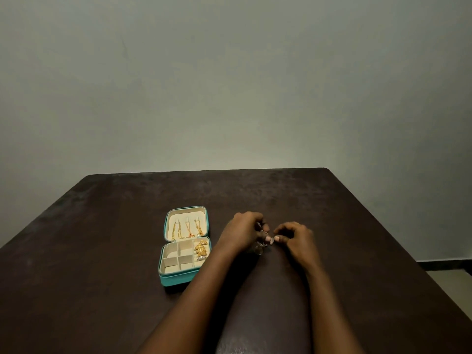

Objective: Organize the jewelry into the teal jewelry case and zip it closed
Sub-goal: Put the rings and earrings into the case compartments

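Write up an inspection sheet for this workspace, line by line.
Surface: dark brown table, mottled finish.
Job's things: teal jewelry case lies open, unzipped; three gold chains hang in its lid; gold pieces sit in its right-hand compartments; the other compartments look empty.
Clutter: nothing seen.
Grippers: left hand and right hand both pinch a small silvery piece, right of the case.
Cables: nothing seen.
Surroundings: plain grey-green wall behind the table.

The open case (184,247) lies on the table (102,238), left of both hands (242,232); necklaces (187,229) hang in its far half.
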Tool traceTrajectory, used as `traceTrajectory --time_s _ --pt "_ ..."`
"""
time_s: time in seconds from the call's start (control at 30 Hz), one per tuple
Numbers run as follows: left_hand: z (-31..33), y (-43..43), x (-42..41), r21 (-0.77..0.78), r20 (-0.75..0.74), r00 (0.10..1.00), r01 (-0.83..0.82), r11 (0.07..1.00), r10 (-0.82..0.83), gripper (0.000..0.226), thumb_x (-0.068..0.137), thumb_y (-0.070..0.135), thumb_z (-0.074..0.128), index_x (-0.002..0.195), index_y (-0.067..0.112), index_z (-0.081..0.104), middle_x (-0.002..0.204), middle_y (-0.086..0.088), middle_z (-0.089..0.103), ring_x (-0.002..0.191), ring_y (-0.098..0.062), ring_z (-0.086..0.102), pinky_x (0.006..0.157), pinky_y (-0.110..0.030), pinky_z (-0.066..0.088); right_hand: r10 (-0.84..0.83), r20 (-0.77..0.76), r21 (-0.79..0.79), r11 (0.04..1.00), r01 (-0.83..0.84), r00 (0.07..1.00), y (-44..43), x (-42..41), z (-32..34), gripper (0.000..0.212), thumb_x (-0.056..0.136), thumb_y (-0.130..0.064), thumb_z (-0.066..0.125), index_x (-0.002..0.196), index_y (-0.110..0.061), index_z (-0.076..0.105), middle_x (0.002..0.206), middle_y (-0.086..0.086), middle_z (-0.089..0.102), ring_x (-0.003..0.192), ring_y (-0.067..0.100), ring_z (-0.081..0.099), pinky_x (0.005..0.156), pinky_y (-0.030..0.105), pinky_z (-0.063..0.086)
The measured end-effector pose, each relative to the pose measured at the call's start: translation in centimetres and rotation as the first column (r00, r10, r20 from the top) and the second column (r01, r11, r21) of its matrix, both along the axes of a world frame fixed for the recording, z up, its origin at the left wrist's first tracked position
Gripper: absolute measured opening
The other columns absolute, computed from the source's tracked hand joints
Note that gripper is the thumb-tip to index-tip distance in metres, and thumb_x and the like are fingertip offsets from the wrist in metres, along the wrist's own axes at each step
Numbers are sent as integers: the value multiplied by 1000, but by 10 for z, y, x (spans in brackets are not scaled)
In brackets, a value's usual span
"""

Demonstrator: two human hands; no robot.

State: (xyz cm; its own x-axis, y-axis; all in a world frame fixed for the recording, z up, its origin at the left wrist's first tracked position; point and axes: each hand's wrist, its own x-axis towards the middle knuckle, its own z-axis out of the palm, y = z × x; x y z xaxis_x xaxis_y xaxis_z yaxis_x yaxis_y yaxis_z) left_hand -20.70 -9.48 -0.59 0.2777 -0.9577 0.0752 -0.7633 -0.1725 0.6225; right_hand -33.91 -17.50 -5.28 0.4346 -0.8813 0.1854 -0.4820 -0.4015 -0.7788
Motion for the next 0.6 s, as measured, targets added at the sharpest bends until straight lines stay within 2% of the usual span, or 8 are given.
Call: traceTrajectory --time_s 0.1,0.2,0.3,0.37,0.43,0.53,0.57,0.6 --pt "6 7 9 -74 -134 991 -19 997 9 15 74 16 77 89 15 73 89 -4 74 74 -4 62 65 -17 49 43 -12 14 999 -43 999 0 0 1 26 76 0 70 98 -12 72 92 -4 60 88 9 57 70 10 39" --pt "10 12 22 -134 -226 973 -70 989 38 21 78 15 74 99 13 75 95 -5 75 84 -3 64 79 -18 49 84 -23 17 996 -83 996 -1 1 0 28 73 1 72 98 -12 73 94 -5 60 89 7 56 67 -2 35" --pt "12 17 35 -142 -318 946 -111 984 61 22 86 9 65 107 12 72 98 -10 74 85 -7 65 87 -27 52 76 -50 -5 997 -77 996 -2 2 -1 15 73 -3 74 86 -11 75 90 -5 62 89 10 58 69 7 36" --pt "14 23 42 -133 -372 925 -136 982 77 23 89 6 60 108 11 71 95 -13 73 81 -11 63 86 -34 54 71 -48 -13 997 -72 996 -1 3 1 10 74 -6 73 83 -11 75 87 -4 63 85 10 59 66 7 36" --pt "16 30 47 -130 -407 911 -138 982 74 22 91 5 57 107 11 70 88 -8 71 78 -10 62 76 -29 53 63 26 16 998 -64 998 0 5 3 9 76 -5 72 80 -13 74 87 -2 65 82 11 60 69 7 39" --pt "21 40 54 -134 -448 892 -136 982 62 20 91 7 58 106 11 70 81 4 69 72 -2 62 63 -15 46 24 249 166 984 -67 968 7 10 11 18 76 -1 71 69 -18 71 86 3 68 79 17 62 74 28 50" --pt "22 42 55 -142 -456 888 -139 980 60 19 90 7 58 105 11 70 81 3 69 71 -1 62 61 -13 45 5 324 215 973 -79 946 9 12 15 20 76 -1 70 67 -18 70 81 3 68 76 17 62 71 30 50" --pt "24 45 57 -152 -467 882 -144 978 58 19 90 7 59 104 11 71 82 2 70 70 0 63 59 -11 44 -10 377 253 963 -93 926 12 14 20 20 77 0 69 67 -17 68 76 2 67 71 14 60 65 27 48"
